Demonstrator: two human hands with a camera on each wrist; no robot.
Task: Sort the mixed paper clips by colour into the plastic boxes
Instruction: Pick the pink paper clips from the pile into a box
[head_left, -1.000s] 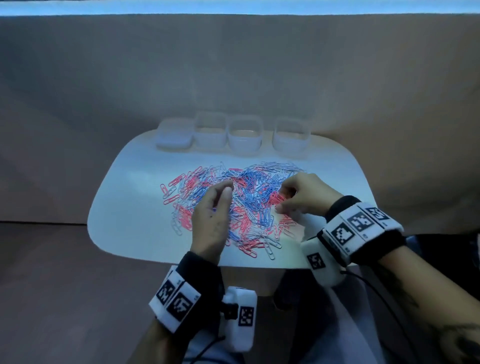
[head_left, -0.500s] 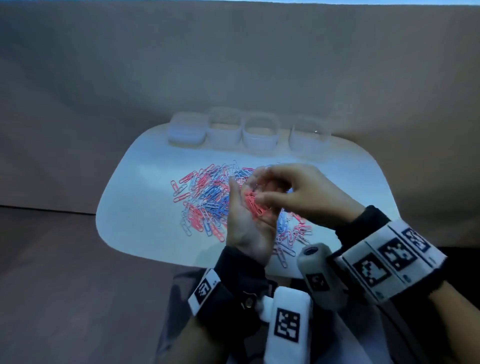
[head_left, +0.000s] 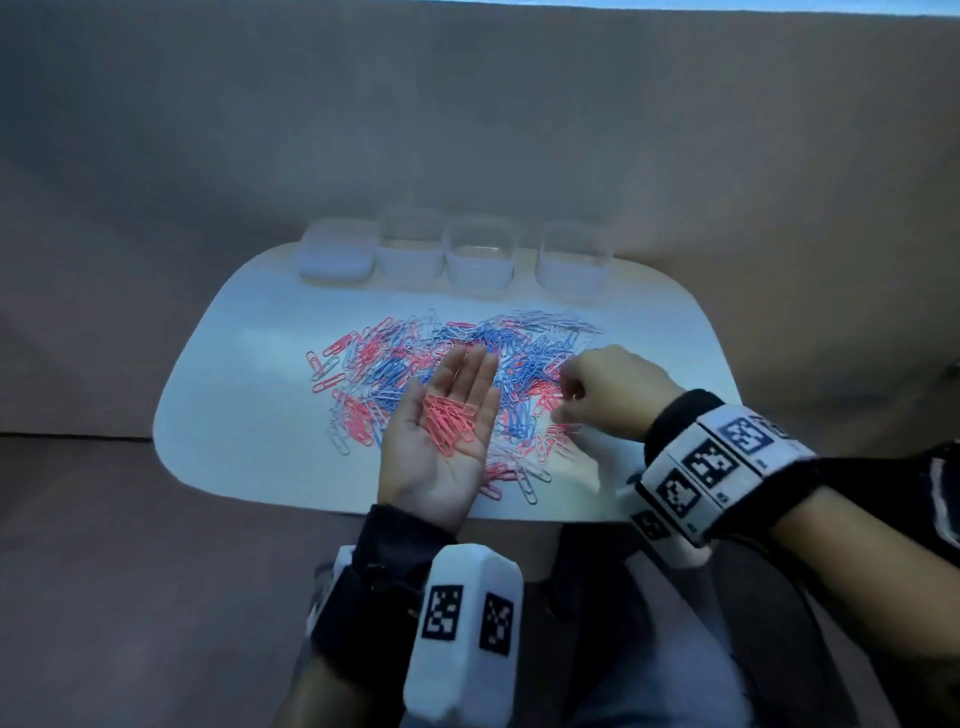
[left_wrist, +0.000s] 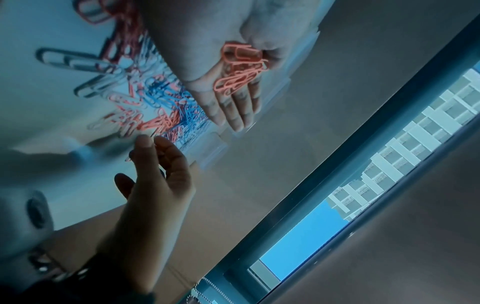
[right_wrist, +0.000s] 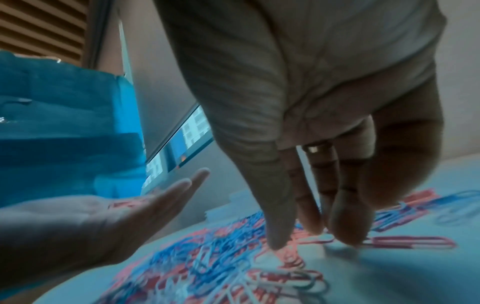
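A mixed heap of pink, blue and white paper clips (head_left: 467, 358) lies in the middle of the white table (head_left: 244, 395). My left hand (head_left: 465, 382) hovers palm up over the heap, fingers straight, with several pink clips (head_left: 449, 423) lying loose in the palm; the left wrist view shows the same pink clips (left_wrist: 240, 67). My right hand (head_left: 563, 393) reaches down at the heap's right side. In the right wrist view its thumb and fingertips (right_wrist: 345, 232) touch pink clips (right_wrist: 410, 242) on the table, with a gap between them. Several clear plastic boxes (head_left: 482, 257) stand in a row at the back.
The leftmost box (head_left: 336, 257) looks closed with a lid; the other boxes, such as the rightmost (head_left: 574, 262), stand without lids. The table's near edge (head_left: 322, 506) is close to my wrists. A beige wall rises right behind the boxes.
My left hand turned palm up and took pink clips from the right hand. The right hand then moved back down to the right side of the heap.
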